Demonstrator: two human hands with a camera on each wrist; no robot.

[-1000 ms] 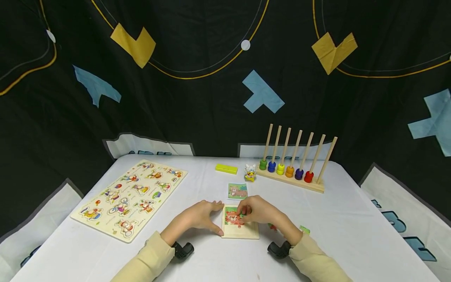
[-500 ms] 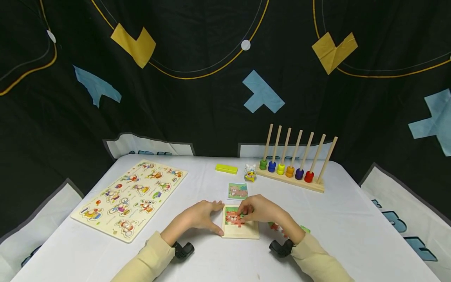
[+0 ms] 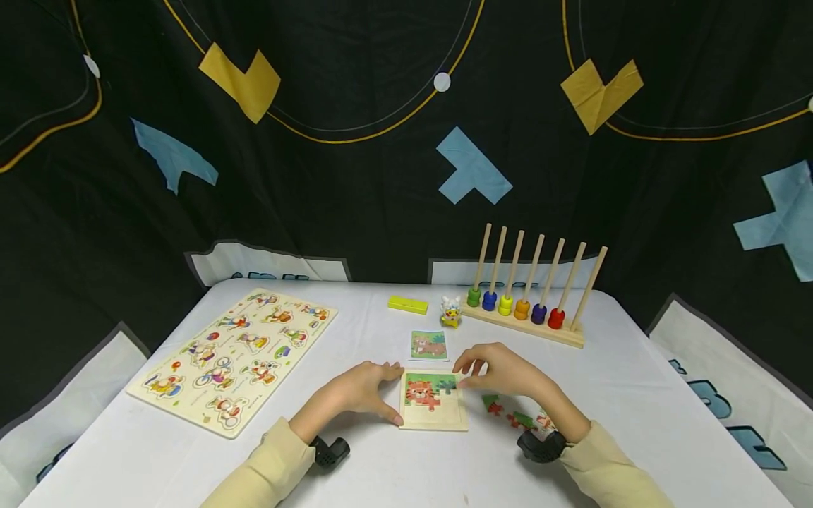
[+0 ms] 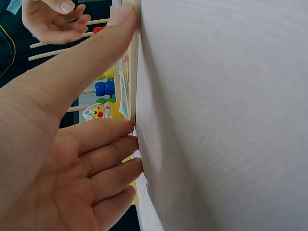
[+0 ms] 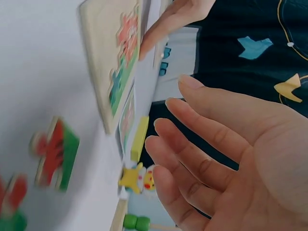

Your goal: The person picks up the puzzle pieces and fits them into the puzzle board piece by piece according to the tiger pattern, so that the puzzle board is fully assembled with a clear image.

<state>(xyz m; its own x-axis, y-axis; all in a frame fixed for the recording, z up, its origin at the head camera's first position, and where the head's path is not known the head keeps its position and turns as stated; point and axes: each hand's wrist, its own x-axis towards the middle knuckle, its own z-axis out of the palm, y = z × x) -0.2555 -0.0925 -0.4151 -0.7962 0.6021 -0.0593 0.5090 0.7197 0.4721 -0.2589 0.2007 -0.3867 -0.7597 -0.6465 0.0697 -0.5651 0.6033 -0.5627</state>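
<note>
A wooden jigsaw tray (image 3: pixel 449 418) lies on the white table, with joined pieces showing a red tiger (image 3: pixel 420 392) and green background across its upper part. My left hand (image 3: pixel 363 388) has its straight thumb and fingertips against the tray's left edge; in the left wrist view the fingers (image 4: pixel 113 182) lie extended along that edge. My right hand (image 3: pixel 498 368) hovers by the tray's upper right corner, fingers loosely bent and holding nothing. Loose jigsaw pieces, red and green, lie right of the tray, among them a striped piece (image 5: pixel 58 154). Part of these is behind the right forearm.
Behind the tray lies a picture card (image 3: pixel 428 345). Farther back are a yellow block (image 3: pixel 408 304), a small figurine (image 3: pixel 451 312) and a wooden peg rack (image 3: pixel 519 324) with coloured beads. A large peg-puzzle board (image 3: pixel 235 360) fills the left side.
My right hand has lifted off the tray and moved right, its pinched fingers spreading. A blue-green piece at the tray's upper right and more loose pieces are uncovered. The left hand stays put.
</note>
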